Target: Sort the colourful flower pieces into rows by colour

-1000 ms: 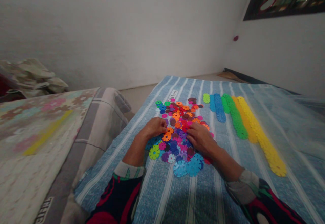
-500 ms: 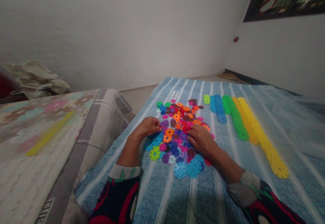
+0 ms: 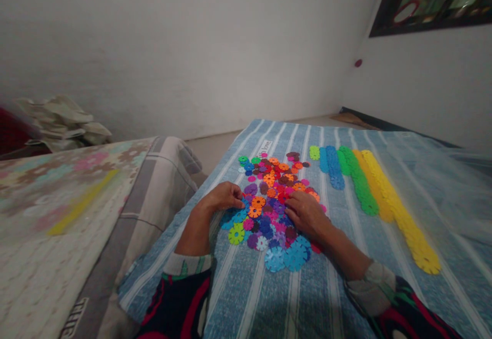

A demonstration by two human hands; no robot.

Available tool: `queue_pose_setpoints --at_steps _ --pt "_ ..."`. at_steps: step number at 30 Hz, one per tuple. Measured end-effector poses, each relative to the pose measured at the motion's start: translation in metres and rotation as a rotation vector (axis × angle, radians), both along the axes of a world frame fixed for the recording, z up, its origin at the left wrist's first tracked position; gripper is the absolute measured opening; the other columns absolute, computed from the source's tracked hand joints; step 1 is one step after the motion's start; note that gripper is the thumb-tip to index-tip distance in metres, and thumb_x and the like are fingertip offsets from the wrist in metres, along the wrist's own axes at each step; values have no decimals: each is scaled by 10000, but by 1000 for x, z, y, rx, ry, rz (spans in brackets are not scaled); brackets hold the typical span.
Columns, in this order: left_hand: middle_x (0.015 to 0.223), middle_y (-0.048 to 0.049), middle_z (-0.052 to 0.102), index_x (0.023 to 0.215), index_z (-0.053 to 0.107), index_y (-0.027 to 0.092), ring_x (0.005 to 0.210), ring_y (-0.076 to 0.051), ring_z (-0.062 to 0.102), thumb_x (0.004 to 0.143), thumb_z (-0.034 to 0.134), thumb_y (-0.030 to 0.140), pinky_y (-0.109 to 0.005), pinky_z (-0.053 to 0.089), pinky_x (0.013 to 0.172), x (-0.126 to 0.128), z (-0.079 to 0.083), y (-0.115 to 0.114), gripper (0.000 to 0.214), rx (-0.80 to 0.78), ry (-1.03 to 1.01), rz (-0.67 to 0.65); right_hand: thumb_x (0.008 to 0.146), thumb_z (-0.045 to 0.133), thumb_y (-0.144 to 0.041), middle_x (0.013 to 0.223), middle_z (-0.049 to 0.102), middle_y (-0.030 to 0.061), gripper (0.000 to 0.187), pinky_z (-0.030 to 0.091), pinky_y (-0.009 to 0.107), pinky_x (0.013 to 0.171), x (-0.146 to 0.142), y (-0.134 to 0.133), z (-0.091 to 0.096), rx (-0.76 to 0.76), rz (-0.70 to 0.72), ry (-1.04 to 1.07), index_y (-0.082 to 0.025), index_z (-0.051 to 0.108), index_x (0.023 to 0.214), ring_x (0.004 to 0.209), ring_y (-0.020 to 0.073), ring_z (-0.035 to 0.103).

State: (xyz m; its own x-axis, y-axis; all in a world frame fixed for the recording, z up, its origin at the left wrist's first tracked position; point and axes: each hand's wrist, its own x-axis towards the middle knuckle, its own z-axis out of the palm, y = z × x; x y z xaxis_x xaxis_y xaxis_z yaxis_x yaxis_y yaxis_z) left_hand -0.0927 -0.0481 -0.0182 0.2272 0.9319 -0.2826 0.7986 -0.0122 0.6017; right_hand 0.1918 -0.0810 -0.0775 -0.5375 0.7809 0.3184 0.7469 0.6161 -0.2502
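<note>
A loose pile of flower-shaped plastic discs in many colours lies on a striped blue cloth. At the pile's left edge is my left hand, its thumb and fingers pinched together beside purple discs and blue discs. Whatever sits in that pinch is too small to make out. My right hand rests on the pile's right side, fingers slightly apart, tips touching discs near a red one and purple ones. Orange discs lie between the hands; large light-blue discs are at the near edge.
To the right, discs lie in overlapping rows by colour: lime, blue, green and yellow. Clear plastic lies farther right. A second padded surface with a yellow strip stands left, across a gap.
My left hand has moved slightly down along the pile's edge, toward the blue discs. My right hand stays nearly in place. The whole view has shifted slightly.
</note>
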Motion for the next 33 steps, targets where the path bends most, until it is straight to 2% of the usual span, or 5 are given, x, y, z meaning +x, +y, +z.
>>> queue_pose_setpoints --at_steps 9,16,27,30,33 --pt "516 53 519 579 589 161 545 -104 451 518 665 244 -223 316 532 10 0 1 128 0 80 -37 927 544 -229 932 622 77 139 387 327 840 0 0 1 0 6 -8 -173 666 892 924 208 538" --pt "509 46 530 566 592 162 540 -108 469 548 591 197 -224 331 541 12 2 0 39 10 133 -42 926 542 -238 933 620 77 135 382 333 846 -1 -1 1 -3 -2 -19 -176 655 884 938 213 530" --pt "524 39 529 586 603 162 540 -109 469 548 544 188 -221 333 538 10 -4 3 74 43 119 -50 930 543 -239 944 620 75 141 380 333 836 -1 -1 -1 4 -5 -11 -173 662 895 927 211 532" --pt "515 37 517 578 597 160 536 -110 452 573 575 226 -229 314 525 12 -2 1 70 45 110 -55 926 549 -230 930 620 70 128 381 326 810 -2 -3 2 13 -10 -11 -174 658 889 906 207 534" --pt "507 32 505 576 599 158 534 -111 438 627 610 314 -234 279 511 19 2 -3 165 93 116 -34 922 553 -221 929 622 70 118 383 325 804 -3 -3 2 20 -9 -16 -177 657 886 904 208 535"
